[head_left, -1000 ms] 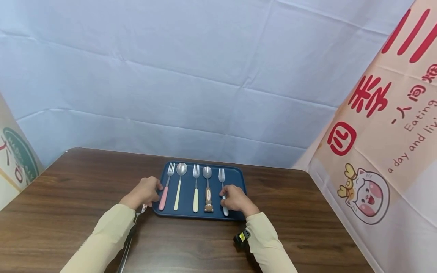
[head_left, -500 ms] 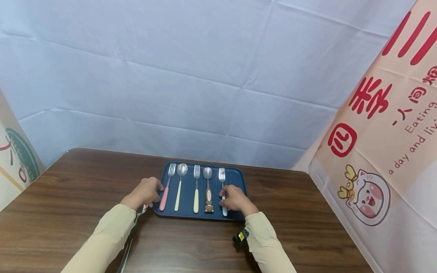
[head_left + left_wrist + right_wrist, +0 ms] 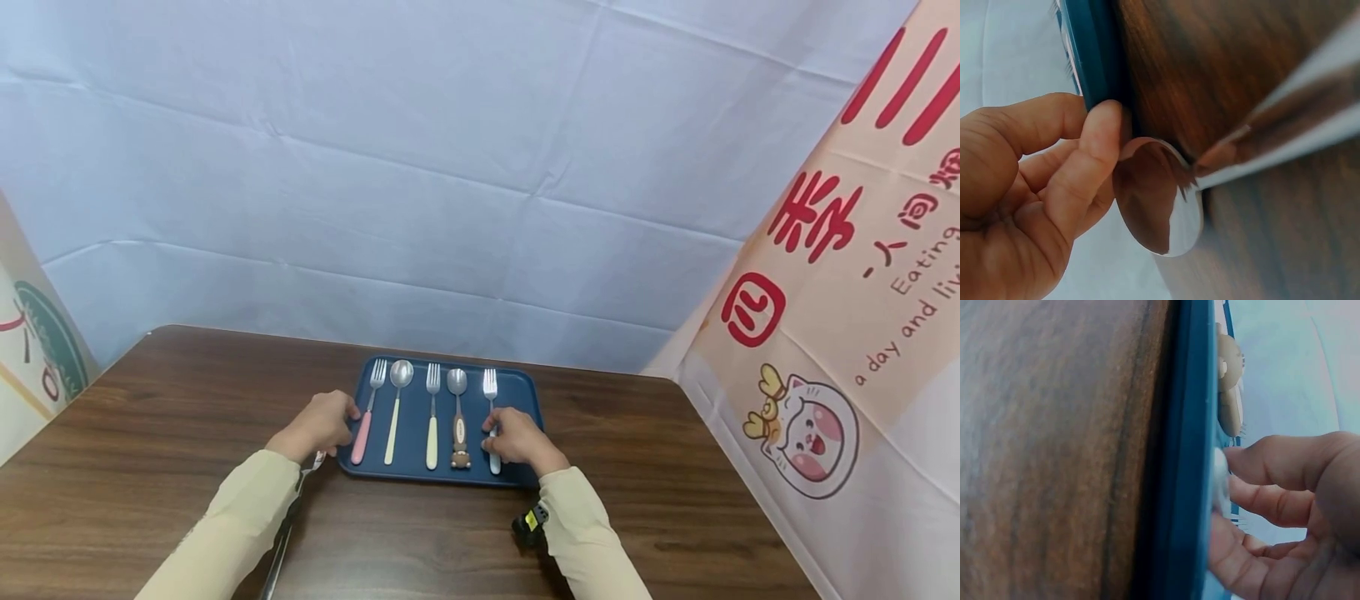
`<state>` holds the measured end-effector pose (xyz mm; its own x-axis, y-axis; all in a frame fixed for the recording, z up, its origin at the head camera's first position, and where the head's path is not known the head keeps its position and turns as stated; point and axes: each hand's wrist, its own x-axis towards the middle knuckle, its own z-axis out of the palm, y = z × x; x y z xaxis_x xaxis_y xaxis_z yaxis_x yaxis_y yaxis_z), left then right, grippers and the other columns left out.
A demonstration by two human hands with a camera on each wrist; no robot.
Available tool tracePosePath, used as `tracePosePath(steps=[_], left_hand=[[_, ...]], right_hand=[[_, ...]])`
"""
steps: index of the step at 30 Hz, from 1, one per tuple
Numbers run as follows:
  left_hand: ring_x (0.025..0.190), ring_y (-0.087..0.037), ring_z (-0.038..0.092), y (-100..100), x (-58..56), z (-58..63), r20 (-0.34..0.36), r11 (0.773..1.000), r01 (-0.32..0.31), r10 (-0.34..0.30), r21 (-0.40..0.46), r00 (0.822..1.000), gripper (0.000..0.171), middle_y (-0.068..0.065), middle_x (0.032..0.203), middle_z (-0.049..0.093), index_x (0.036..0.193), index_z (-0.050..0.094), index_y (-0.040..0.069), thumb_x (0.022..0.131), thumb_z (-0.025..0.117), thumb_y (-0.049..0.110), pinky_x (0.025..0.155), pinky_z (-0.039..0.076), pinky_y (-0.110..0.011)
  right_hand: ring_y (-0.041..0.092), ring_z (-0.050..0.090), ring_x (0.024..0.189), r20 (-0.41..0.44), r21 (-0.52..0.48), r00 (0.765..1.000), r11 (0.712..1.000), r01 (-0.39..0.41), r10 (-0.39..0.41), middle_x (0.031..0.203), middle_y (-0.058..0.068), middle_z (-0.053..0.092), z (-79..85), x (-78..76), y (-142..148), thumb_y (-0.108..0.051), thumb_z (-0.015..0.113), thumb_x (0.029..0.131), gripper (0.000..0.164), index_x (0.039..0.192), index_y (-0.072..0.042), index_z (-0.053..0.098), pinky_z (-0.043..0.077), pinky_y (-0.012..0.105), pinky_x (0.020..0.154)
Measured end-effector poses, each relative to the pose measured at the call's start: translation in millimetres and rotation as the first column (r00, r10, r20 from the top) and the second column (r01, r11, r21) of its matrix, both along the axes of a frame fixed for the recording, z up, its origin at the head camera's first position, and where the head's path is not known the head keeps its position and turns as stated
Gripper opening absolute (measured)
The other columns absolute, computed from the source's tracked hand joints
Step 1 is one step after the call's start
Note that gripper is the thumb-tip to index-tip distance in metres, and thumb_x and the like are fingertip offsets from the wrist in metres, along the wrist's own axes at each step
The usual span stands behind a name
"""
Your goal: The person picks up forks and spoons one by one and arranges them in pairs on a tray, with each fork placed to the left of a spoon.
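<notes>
A blue tray [image 3: 412, 433] lies on the table with several pieces of cutlery in a row. At its left end, my left hand [image 3: 324, 421] pinches the rim between thumb and fingers, seen closer in the left wrist view. My right hand [image 3: 517, 435] holds the handle of a white-handled fork [image 3: 491, 385] at the tray's right side. Between the hands lie a pink-handled fork [image 3: 362, 437], a spoon with a slim pale yellow handle [image 3: 392, 432], a yellow-handled fork [image 3: 431, 442] and a bear-handled spoon [image 3: 460, 433].
A long metal utensil [image 3: 275, 567] with a rounded, spoon-like head [image 3: 1147, 200] lies beside the tray, partly under my left forearm. A black device [image 3: 529, 525] sits at my right wrist. Pale cloth [image 3: 375, 167] hangs behind the brown table [image 3: 420, 542], and a printed banner [image 3: 817, 333] hangs right.
</notes>
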<state>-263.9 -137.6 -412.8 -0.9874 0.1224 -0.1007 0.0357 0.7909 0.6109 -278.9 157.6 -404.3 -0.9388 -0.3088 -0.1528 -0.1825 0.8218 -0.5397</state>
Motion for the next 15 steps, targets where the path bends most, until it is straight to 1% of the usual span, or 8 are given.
tracePosePath(steps=[3,7,9,11,14,15], left_hand=[[0.045,-0.015,0.055,0.9,-0.9,0.0,-0.003,1.000,0.018,-0.018,-0.019,1.000,0.034,-0.023,0.095,0.058,0.106,0.060,-0.009,0.072,0.064,-0.012,0.043,0.046,-0.025],[0.047,-0.016,0.056,1.3,0.2,4.5,0.017,0.998,0.042,-0.042,-0.038,0.999,0.034,-0.023,0.094,0.058,0.106,0.059,-0.010,0.074,0.066,-0.008,0.044,0.048,-0.026],[0.051,-0.017,0.056,1.1,1.8,8.7,0.033,0.996,0.062,-0.060,-0.058,0.998,0.035,-0.022,0.093,0.057,0.108,0.057,-0.010,0.075,0.068,-0.005,0.046,0.048,-0.028],[0.057,-0.019,0.055,0.7,3.3,13.3,0.033,0.992,0.093,-0.090,-0.089,0.995,0.036,-0.019,0.092,0.057,0.108,0.056,-0.010,0.075,0.069,-0.002,0.050,0.048,-0.029],[0.067,-0.022,0.053,-0.7,5.0,20.3,0.005,0.977,0.147,-0.148,-0.154,0.989,0.036,-0.015,0.089,0.057,0.106,0.057,-0.008,0.074,0.070,0.000,0.056,0.046,-0.033],[0.070,-0.022,0.052,-1.6,5.2,21.8,-0.010,0.969,0.165,-0.170,-0.184,0.985,0.035,-0.014,0.088,0.057,0.104,0.058,-0.007,0.073,0.070,0.001,0.059,0.046,-0.034]], right_hand=[[0.017,0.054,0.065,-0.016,0.036,0.999,0.999,-0.038,0.038,0.083,0.008,0.059,3.8,2.0,0.3,-0.009,0.067,0.083,0.021,0.102,-0.001,0.062,0.047,0.032,0.059],[0.020,0.052,0.081,-0.034,0.104,0.995,0.990,-0.091,0.095,0.101,0.011,0.061,10.6,4.7,-0.8,-0.012,0.068,0.083,0.026,0.106,-0.002,0.063,0.046,0.038,0.072],[0.021,0.053,0.084,-0.031,0.125,0.994,0.987,-0.103,0.108,0.103,0.012,0.061,13.3,6.8,-1.8,-0.012,0.068,0.083,0.026,0.107,-0.002,0.064,0.047,0.040,0.075],[0.022,0.053,0.088,-0.038,0.148,0.992,0.983,-0.110,0.117,0.104,0.012,0.061,15.6,9.2,-3.1,-0.012,0.069,0.083,0.027,0.107,-0.003,0.064,0.046,0.041,0.077],[0.024,0.052,0.092,-0.059,0.184,0.990,0.976,-0.113,0.126,0.106,0.013,0.060,19.5,13.7,-5.7,-0.011,0.069,0.082,0.026,0.107,-0.003,0.064,0.046,0.042,0.079],[0.024,0.052,0.093,-0.068,0.200,0.989,0.973,-0.113,0.129,0.106,0.013,0.059,21.0,15.2,-6.5,-0.011,0.069,0.082,0.027,0.107,-0.003,0.064,0.046,0.042,0.079]])
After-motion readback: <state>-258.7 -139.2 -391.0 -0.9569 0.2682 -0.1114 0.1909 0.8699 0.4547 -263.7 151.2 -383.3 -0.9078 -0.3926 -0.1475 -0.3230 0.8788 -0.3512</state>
